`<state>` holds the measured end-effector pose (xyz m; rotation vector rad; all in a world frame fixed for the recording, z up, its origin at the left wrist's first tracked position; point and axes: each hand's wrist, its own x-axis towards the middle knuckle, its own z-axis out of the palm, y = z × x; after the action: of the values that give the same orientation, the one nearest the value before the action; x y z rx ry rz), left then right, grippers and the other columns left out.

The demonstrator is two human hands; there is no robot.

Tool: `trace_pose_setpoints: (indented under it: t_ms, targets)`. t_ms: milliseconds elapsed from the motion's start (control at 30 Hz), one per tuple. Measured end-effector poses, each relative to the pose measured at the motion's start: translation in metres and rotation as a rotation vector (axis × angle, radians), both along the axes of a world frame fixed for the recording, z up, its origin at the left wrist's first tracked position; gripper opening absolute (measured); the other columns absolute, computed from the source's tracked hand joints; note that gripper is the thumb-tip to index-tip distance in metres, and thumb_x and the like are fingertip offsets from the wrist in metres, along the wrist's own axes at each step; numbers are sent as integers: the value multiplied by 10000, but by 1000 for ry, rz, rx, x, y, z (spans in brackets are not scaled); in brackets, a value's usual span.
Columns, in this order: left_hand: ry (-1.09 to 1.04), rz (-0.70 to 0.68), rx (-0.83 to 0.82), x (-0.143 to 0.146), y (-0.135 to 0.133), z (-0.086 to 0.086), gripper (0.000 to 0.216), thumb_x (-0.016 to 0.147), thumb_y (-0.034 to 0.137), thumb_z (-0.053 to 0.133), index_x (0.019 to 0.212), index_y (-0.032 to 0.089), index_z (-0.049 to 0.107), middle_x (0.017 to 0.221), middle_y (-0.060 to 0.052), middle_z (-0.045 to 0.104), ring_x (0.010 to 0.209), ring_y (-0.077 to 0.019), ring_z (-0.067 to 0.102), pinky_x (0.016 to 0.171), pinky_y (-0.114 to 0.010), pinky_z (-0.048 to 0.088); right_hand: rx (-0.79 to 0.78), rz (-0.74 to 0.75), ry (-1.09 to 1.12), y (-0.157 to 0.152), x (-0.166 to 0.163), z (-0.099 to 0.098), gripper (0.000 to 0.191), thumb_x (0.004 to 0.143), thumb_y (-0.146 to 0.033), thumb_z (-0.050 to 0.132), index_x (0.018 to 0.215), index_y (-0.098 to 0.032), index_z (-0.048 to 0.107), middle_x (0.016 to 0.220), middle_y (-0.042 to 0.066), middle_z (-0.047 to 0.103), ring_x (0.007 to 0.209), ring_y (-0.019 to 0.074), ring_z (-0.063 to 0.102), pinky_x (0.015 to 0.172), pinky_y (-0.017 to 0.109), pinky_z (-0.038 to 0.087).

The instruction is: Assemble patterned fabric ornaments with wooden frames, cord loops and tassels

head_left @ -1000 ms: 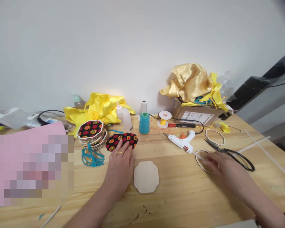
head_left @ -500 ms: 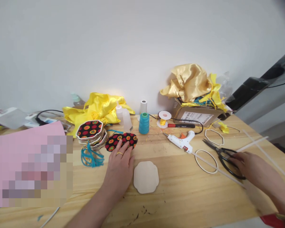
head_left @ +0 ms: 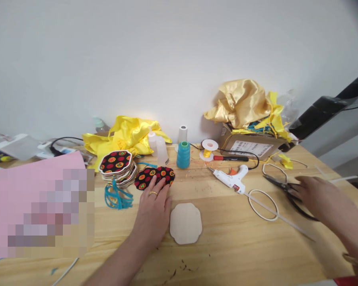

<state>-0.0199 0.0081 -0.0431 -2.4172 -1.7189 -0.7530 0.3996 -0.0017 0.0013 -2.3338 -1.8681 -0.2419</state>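
My left hand (head_left: pixel 153 206) lies with fingers stretched out on two black fabric pieces (head_left: pixel 164 173) with red and yellow flower patterns. Just right of it is a bare wooden plaque (head_left: pixel 186 223) with a scalloped outline. On the right side, my right hand (head_left: pixel 319 198) has its fingers around the black handles of the scissors (head_left: pixel 276 182). The blades point left and away from me, partly over a thin white scalloped frame (head_left: pixel 267 167). A white oval ring (head_left: pixel 250 204) and a long translucent glue stick (head_left: pixel 298 228) lie beside the scissors.
A white glue gun (head_left: pixel 228 179) lies near the middle right. Behind are a blue thread cone (head_left: pixel 183 155), a ribbon spool (head_left: pixel 207 155) and a cardboard box (head_left: pixel 246 147) of fabric. Left are stacked patterned plaques (head_left: pixel 115 162), blue strips (head_left: pixel 117 198) and pink sheet (head_left: pixel 47 171).
My right hand and the scissors have shifted slightly to the right and away from me. My left hand stays on the fabric pieces. The whole view has moved a little.
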Motion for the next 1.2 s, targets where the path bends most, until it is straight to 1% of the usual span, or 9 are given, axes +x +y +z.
trace_pose_setpoints:
  t_ms: [33, 100, 200, 467, 600, 700, 833, 933, 1200]
  targets:
    - [-1, -3, 6, 0, 0, 0, 339, 864, 158, 394, 1065, 59, 648, 1201, -191, 630, 1232, -369, 468, 957, -542, 457, -16, 36, -28, 3, -18, 5, 348, 846, -316, 381, 915, -139, 673, 957, 181, 676, 867, 328, 629, 705, 419, 481]
    - [-5, -10, 32, -1, 0, -1, 336, 862, 150, 394, 1057, 48, 649, 1195, -200, 630, 1230, -372, 469, 953, -545, 458, -54, 255, -22, 10, -53, 11, 354, 890, -272, 336, 986, -154, 655, 1019, 141, 661, 923, 277, 612, 770, 381, 483]
    - [-33, -9, 94, -2, 1, -3, 314, 858, 145, 409, 1028, 47, 654, 1167, -211, 639, 1213, -372, 488, 936, -550, 469, -86, 553, -44, 24, -89, 14, 379, 845, -180, 414, 1190, -158, 571, 1211, 121, 586, 1054, 263, 543, 848, 377, 464]
    - [-144, 5, 77, -4, 3, -4, 289, 864, 138, 421, 1005, 59, 661, 1208, -220, 606, 1247, -367, 452, 963, -562, 446, -258, 861, -61, 67, -96, 12, 461, 791, -67, 449, 1193, -251, 580, 1217, 64, 582, 1021, 258, 486, 847, 413, 420]
    - [-218, -57, -32, -6, 0, 3, 260, 856, 178, 465, 1003, 113, 670, 1215, -183, 602, 1276, -360, 409, 976, -583, 416, -295, 915, 10, 74, -101, 14, 361, 765, -61, 466, 1022, -231, 654, 1136, 78, 596, 1016, 256, 475, 839, 396, 414]
    - [-205, -220, -182, -4, -6, 11, 231, 806, 299, 590, 981, 176, 677, 1228, -139, 596, 1324, -360, 320, 1014, -588, 355, -304, 923, 36, 74, -105, 15, 327, 720, -36, 467, 913, -209, 667, 1046, 87, 605, 981, 249, 478, 836, 388, 413]
    - [-73, -373, -406, -1, -11, 22, 696, 554, 551, 764, 1143, 218, 599, 1340, -137, 499, 1352, -421, 201, 1036, -661, 227, -295, 934, 132, 69, -101, 21, 385, 697, -30, 470, 982, -220, 647, 1077, 76, 594, 1011, 250, 473, 863, 413, 402]
    - [-22, -416, -474, -1, -13, 25, 982, 424, 649, 769, 1252, 192, 506, 1386, -160, 436, 1364, -430, 142, 1059, -652, 166, -253, 948, 259, 64, -92, 29, 411, 740, -74, 494, 1095, -249, 608, 1182, 65, 559, 1112, 258, 447, 930, 438, 380]
    - [-16, -393, -490, -1, -14, 25, 833, 479, 508, 805, 1209, 222, 524, 1387, -113, 431, 1377, -377, 138, 1092, -577, 163, -202, 935, 493, 67, -86, 43, 279, 829, -245, 542, 1092, -256, 637, 1209, 69, 567, 1141, 250, 490, 975, 418, 387]
